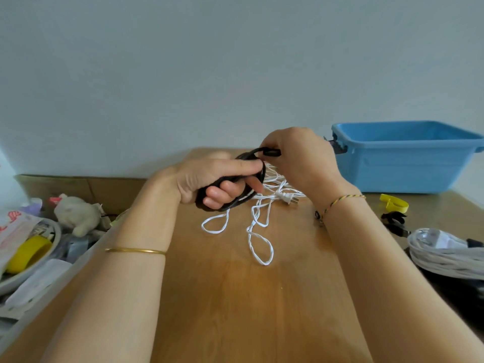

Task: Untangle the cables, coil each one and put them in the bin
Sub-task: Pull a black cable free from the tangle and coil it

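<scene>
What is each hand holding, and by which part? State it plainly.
Both hold the black cable. The left hand grips its coiled loops, fingers through the coil; the right hand pinches its end at the top. The white cable lies on the table, unheld.

Head view, single: worn high, facing forward and down, close over the glossy brown wooden table [262, 297] toward a pale wall

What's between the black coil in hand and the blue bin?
Nothing visible. The black cable is held above the table by both hands, left hand and right hand; the blue bin sits open just right of them.
</scene>
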Available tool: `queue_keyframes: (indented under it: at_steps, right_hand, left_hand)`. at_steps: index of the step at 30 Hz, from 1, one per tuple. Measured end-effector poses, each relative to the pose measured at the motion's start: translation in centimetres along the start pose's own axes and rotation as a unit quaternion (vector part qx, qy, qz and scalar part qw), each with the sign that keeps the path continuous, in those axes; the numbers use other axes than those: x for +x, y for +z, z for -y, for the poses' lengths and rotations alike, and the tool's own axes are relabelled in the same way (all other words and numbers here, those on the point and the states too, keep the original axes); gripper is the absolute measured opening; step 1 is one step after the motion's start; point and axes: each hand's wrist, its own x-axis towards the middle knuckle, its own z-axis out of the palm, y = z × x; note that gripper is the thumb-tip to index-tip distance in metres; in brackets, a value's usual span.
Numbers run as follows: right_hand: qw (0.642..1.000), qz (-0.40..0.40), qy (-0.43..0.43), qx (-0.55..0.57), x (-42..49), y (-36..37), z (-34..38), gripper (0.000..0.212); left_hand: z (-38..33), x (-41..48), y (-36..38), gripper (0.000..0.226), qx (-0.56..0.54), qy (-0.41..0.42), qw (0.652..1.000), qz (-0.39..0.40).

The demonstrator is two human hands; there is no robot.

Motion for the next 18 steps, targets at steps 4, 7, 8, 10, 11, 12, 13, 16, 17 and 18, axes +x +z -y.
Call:
queue_keyframes:
  at_steps: [4,7,8,10,11,12,13,16,17,18]
  right_hand:
    - [0.996,0.046,-0.001,0.075,0.0,1.7,-0.9,0.022]
    - [0.988,0.067,0.000,0.140,-0.3,2.4,-2.2,0.016]
    - [0.985,0.058,0.016,0.160,-0.4,2.5,-2.6,0.018]
    - [0.967,0.037,0.066,0.244,-0.5,2.4,-2.9,0.029]
    - [0.955,0.030,0.083,0.282,-0.5,2.3,-2.9,0.032]
    - [0.949,0.033,0.088,0.300,-0.4,2.3,-2.7,0.032]
    - [0.951,0.047,0.079,0.296,-0.4,2.3,-2.4,0.031]
    - [0.960,0.127,0.033,0.249,-0.6,2.5,-1.8,0.025]
    - [0.959,0.150,0.024,0.240,-0.7,2.5,-1.9,0.028]
    - [0.957,0.169,0.017,0.234,-0.8,2.5,-2.2,0.035]
  left_hand:
    - [0.5,-0.1,-1.2,0.034,-0.176,0.021,0.979,0.096]
    - [0.8,-0.3,-3.6,0.038,-0.390,0.056,0.885,0.248]
    - [0.9,-0.5,-4.4,0.041,-0.443,0.068,0.857,0.255]
    - [0.8,-1.1,-5.3,0.041,-0.488,0.082,0.848,0.187]
    - [0.6,-1.5,-5.3,0.038,-0.484,0.084,0.864,0.112]
    - [0.4,-1.7,-5.0,0.036,-0.467,0.089,0.879,0.025]
    - [0.2,-1.8,-4.6,0.034,-0.452,0.098,0.886,-0.047]
    - [-0.4,-1.3,-3.2,0.032,-0.436,0.099,0.886,-0.122]
    - [-0.5,-1.0,-3.0,0.034,-0.415,0.087,0.896,-0.133]
    - [-0.7,-0.9,-2.7,0.037,-0.390,0.073,0.907,-0.140]
